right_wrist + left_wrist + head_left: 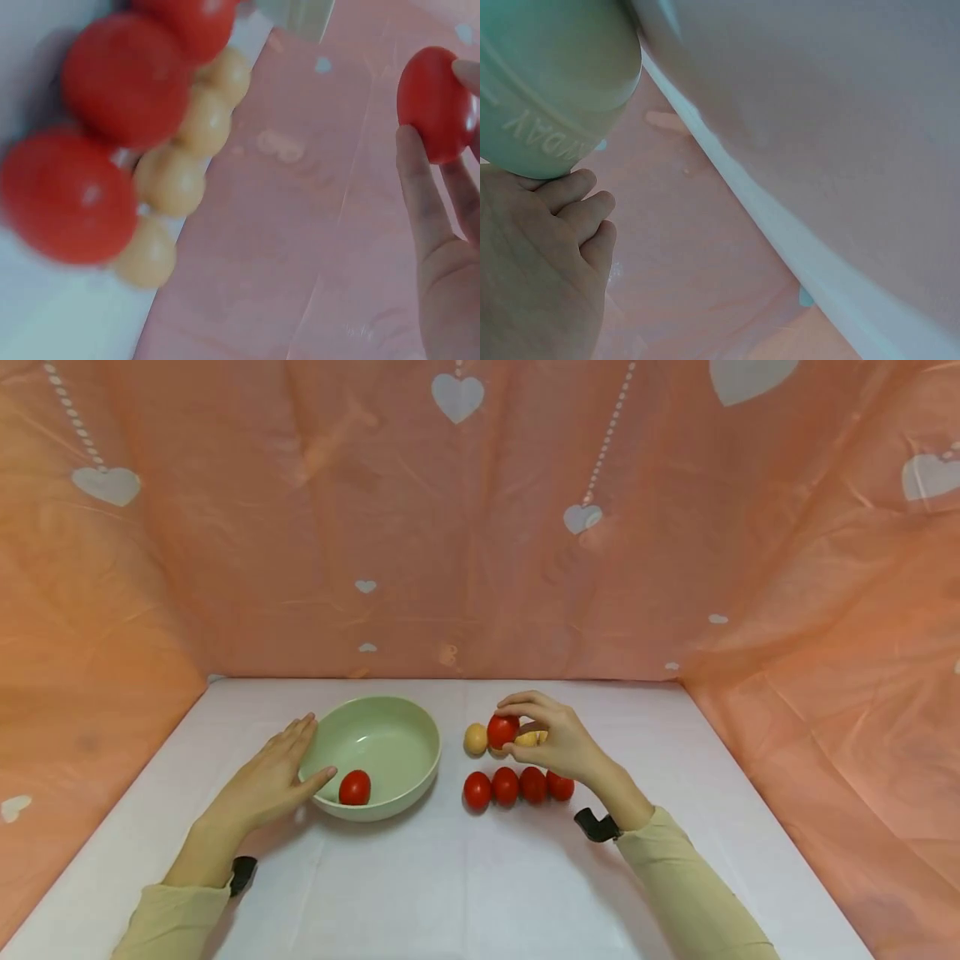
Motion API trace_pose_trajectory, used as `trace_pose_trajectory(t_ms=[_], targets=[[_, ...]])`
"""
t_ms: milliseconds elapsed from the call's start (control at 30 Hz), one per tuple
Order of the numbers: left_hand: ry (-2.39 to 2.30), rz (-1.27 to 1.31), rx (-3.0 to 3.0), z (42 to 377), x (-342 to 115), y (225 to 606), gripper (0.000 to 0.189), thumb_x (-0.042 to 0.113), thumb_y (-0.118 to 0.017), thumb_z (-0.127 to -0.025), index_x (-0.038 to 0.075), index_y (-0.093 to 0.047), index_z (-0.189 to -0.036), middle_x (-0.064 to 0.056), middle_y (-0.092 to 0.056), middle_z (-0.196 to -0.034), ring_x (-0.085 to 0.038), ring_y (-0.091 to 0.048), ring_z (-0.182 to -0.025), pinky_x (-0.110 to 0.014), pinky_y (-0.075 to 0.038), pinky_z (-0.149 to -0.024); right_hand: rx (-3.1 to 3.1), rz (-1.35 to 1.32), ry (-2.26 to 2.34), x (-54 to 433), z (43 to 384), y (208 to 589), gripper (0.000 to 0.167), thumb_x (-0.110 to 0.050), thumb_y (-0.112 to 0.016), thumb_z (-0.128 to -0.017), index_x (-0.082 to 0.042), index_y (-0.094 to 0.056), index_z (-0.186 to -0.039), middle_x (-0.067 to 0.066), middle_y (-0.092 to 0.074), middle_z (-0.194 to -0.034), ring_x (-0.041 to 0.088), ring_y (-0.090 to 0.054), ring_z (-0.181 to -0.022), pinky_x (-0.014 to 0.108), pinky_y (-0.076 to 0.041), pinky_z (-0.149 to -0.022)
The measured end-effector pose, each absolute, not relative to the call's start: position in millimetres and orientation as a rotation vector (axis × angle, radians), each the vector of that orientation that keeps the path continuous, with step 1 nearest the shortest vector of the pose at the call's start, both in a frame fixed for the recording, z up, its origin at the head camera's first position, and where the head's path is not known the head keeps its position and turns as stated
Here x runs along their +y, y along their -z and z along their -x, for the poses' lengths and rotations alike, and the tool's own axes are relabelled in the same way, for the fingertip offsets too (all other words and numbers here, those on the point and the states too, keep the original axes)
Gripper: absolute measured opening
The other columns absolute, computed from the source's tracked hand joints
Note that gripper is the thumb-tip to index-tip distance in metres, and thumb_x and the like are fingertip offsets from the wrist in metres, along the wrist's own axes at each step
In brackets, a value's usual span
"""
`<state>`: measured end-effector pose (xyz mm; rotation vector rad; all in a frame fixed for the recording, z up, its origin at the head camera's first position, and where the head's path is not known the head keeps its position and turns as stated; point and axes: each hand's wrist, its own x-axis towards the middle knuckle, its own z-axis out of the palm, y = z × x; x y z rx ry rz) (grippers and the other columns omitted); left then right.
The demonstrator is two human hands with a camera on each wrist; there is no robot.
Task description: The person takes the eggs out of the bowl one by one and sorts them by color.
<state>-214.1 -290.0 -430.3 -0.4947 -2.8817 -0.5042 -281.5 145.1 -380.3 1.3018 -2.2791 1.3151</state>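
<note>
A pale green bowl [390, 752] stands left of the table's middle, with one red tomato [355, 787] inside near its front left. My left hand [262, 781] rests against the bowl's left side, fingers extended along the outside and thumb over the rim. The left wrist view shows its fingers at the bowl's outer wall [555, 127]. Between thumb and fingers, my right hand [555, 739] pinches another red tomato [502, 730], held up above a row of small pale yellow round things [476, 739]. Several red tomatoes [506, 787] lie in a row in front of them.
A white cloth [390, 893] covers the table. Orange sheeting with pale hearts [457, 568] hangs behind it and along both sides. In the right wrist view, the yellow round things [171, 180] line up beside the larger red tomatoes [67, 195].
</note>
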Motion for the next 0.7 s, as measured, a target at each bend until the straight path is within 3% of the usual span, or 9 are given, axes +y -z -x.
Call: trace_pose_trajectory(t_ms=[467, 700], targets=[[0.506, 0.506, -2.867, 212.8, -289.5, 428.6, 0.089, 0.047, -0.062, -0.102, -0.015, -0.028, -0.156, -0.032, -0.027, -0.165, -0.053, -0.027, -0.15, -0.06, -0.024, -0.124, -2.439, -1.218, -1.147, 218.5, 280.0, 398.5, 0.044, 0.008, -0.084, -0.08, 0.0, -0.073, -0.121, 0.013, -0.069, -0.124, 0.033, -0.066, -0.114, 0.042, -0.065, -0.083], [0.503, 0.491, -2.877, 212.2, -289.1, 429.2, 0.091, 0.049, -0.061, -0.102, -0.014, -0.027, -0.157, -0.032, -0.026, -0.165, -0.052, -0.027, -0.15, -0.061, -0.023, -0.124, -2.529, -1.226, -1.113, 242.6, 279.5, 410.2, 0.042, 0.011, -0.081, -0.079, 0.0, -0.074, -0.119, 0.013, -0.069, -0.122, 0.032, -0.067, -0.108, 0.039, -0.065, -0.081]])
